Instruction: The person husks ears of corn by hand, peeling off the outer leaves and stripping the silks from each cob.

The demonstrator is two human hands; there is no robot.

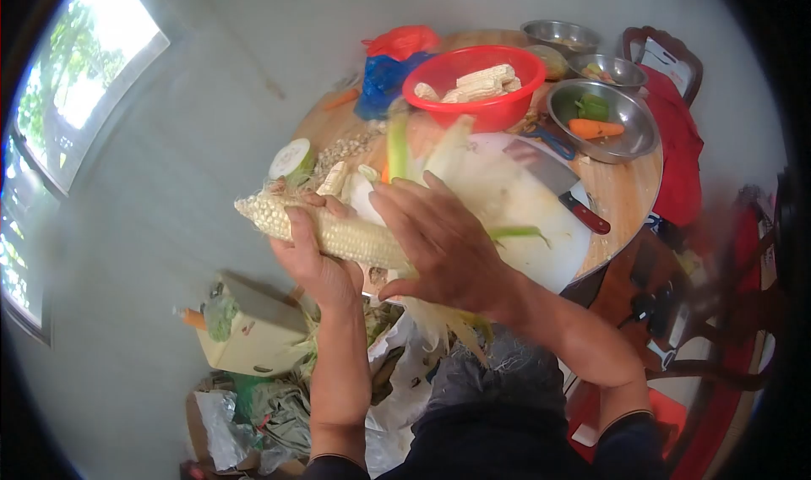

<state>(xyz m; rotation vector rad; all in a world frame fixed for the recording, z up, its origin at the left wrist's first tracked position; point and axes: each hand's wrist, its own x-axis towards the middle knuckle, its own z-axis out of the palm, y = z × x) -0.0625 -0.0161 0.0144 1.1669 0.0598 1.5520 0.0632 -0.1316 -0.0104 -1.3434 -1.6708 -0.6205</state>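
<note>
My left hand [314,256] is wrapped around a pale ear of corn [359,242], its tip pointing left and its kernels bare. My right hand [443,243] is at the stem end, fingers stretched out and apart, hiding that end of the ear. Peeled-back corn husks [448,324] hang below this hand, and more husk leaves [452,150] stand up behind it, partly blurred. Under both hands lies a round white cutting board [549,260]. A cleaver [553,176] with a dark red handle rests on the board's right side.
On the round wooden table [629,188] stand a red basin [477,121] of corn pieces and a steel bowl [604,146] holding a carrot and green pepper. A cut white gourd [291,159] sits at left. Below is a box [253,328] with vegetables; chairs [735,370] stand right.
</note>
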